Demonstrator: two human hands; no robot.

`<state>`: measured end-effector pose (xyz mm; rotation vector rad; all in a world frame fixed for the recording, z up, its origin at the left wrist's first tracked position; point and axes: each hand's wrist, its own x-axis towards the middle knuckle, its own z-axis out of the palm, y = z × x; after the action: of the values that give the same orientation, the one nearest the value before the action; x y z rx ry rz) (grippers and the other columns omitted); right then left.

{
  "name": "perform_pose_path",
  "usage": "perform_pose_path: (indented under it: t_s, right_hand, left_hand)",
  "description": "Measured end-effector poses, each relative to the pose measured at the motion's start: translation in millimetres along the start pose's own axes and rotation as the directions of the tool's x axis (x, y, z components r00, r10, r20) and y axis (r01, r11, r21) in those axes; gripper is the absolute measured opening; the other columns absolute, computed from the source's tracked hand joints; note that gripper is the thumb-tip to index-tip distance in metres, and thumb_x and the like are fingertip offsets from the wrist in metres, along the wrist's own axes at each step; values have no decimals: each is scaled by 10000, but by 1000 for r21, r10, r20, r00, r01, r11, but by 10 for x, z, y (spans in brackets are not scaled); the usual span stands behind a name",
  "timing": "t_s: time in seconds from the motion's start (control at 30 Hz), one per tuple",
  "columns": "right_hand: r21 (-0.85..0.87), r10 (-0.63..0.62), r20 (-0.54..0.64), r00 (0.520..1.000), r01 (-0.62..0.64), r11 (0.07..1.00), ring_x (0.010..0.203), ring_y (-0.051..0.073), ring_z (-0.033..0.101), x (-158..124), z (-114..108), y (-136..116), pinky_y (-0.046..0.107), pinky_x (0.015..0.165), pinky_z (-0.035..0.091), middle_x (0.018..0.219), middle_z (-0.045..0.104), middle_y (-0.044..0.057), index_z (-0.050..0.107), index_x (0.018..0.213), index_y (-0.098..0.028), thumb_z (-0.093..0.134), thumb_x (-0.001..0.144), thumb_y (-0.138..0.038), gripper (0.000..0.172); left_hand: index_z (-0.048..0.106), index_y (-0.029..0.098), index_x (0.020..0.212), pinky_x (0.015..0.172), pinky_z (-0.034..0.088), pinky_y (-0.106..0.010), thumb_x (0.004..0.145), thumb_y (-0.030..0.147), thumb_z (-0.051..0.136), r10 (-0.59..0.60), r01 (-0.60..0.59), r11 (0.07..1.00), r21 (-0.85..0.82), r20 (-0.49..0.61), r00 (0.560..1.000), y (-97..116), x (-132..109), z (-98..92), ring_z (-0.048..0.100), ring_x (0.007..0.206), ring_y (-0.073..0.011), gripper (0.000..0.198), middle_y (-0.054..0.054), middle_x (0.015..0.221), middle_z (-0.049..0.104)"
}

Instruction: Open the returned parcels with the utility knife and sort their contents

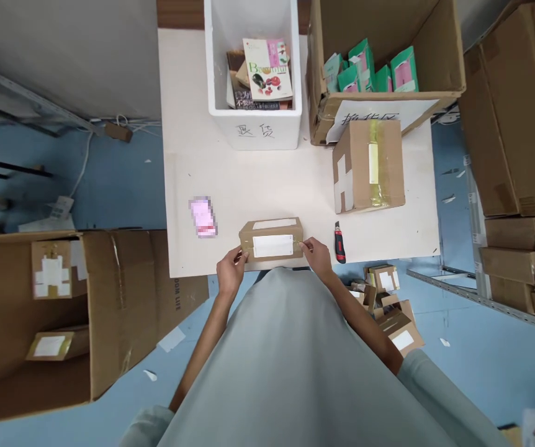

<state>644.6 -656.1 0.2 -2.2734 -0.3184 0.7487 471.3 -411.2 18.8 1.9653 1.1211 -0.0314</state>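
Note:
A small brown cardboard box [272,225] with white labels rests at the front edge of the white table [193,167]. My left hand [231,268] pinches its left end, and my right hand [316,257] pinches its right end. To the right of my right hand lies a red and black utility knife [339,243]. Farther back on the right stands a taped cardboard box [360,162]. A pink, pixelated flat item [203,217] lies left of the small box.
At the back stand a white bin [267,131] holding books and a large carton [435,56] with green packets. An open carton [132,292] is at the left. Several boxes [395,326] lie on the floor at right, near stacked cartons [509,118].

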Motion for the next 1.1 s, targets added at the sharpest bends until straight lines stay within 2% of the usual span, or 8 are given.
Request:
perform_pose_path:
  t_s: [0.17, 0.3, 0.47, 0.57, 0.67, 0.77, 0.93, 1.1]
  right_hand:
    - [-120, -50, -9, 999, 48, 992, 908, 235, 758, 228, 28, -168, 292, 788, 501, 1006, 837, 52, 714, 939, -248, 617, 1110, -348, 219]
    - [-182, -194, -9, 981, 189, 965, 1006, 240, 763, 326, -165, -277, 310, 884, 554, 1076, 831, 67, 784, 1049, -252, 616, 1110, -274, 180]
    - [-295, -365, -478, 798, 246, 923, 1488, 330, 561, 475, -962, -128, 517, 1243, 457, 1494, 684, 183, 734, 1399, -205, 533, 1156, -385, 363]
    - [-281, -255, -663, 704, 81, 956, 1589, 381, 444, 682, -1546, 180, 600, 1273, 414, 1628, 564, 251, 621, 1540, -142, 507, 1153, -494, 536]
    - [-169, -80, -707, 703, -58, 984, 1538, 411, 511, 909, -1938, 543, 608, 1225, 466, 1635, 543, 318, 520, 1616, -68, 491, 1126, -563, 697]
    - [-35, 27, -659, 751, -67, 997, 1382, 400, 660, 1021, -2063, 827, 547, 1153, 542, 1498, 676, 317, 573, 1570, -40, 490, 1096, -613, 748]
    - [40, 112, -617, 779, -112, 993, 1112, 370, 779, 877, -2109, 1112, 484, 995, 610, 1289, 804, 259, 681, 1489, -92, 500, 1058, -692, 761]
    - [-5, 126, -673, 729, -175, 985, 1017, 355, 787, 743, -2343, 1348, 459, 930, 607, 1192, 829, 228, 700, 1462, -124, 470, 1062, -709, 745]
  left_hand:
    - [767, 148, 1345, 1083, 621, -537, 1013, 324, 630, -20, 20, 981, 192, 0, 1000, 198, 267, -42, 808, 1167, -374, 400, -181, 1246, 835]
    - [664, 138, 1477, 1263, 486, -615, 945, 279, 678, 201, -173, 933, 316, -57, 978, 545, 456, 73, 579, 1530, -432, 550, -238, 1602, 631]
    - [593, 157, 1558, 1314, 447, -567, 1034, 452, 644, 509, -523, 844, 121, 131, 851, 1432, 614, 740, 560, 1553, -375, 604, -216, 1626, 610]
    - [577, 200, 1595, 1229, 536, -522, 1052, 483, 634, 509, -529, 849, -8, 283, 813, 2016, 670, 1272, 683, 1417, -342, 615, -185, 1597, 650]
    - [554, 177, 1637, 1146, 587, -485, 1053, 511, 642, 461, -479, 876, -56, 390, 797, 2410, 649, 1716, 742, 1320, -343, 678, -212, 1617, 635]
    - [523, 213, 1679, 1053, 612, -422, 1093, 544, 569, 424, -425, 900, -98, 419, 803, 2558, 493, 2002, 796, 1190, -308, 675, -170, 1472, 749]
    - [452, 188, 1731, 819, 573, -347, 1152, 563, 393, 386, -415, 909, -23, 416, 823, 2580, 123, 2207, 787, 783, -268, 693, -52, 811, 793]
    - [547, 225, 1682, 863, 552, -340, 1144, 436, 443, 438, -493, 870, -10, 475, 763, 2776, 94, 2421, 790, 829, -260, 586, -82, 938, 839]
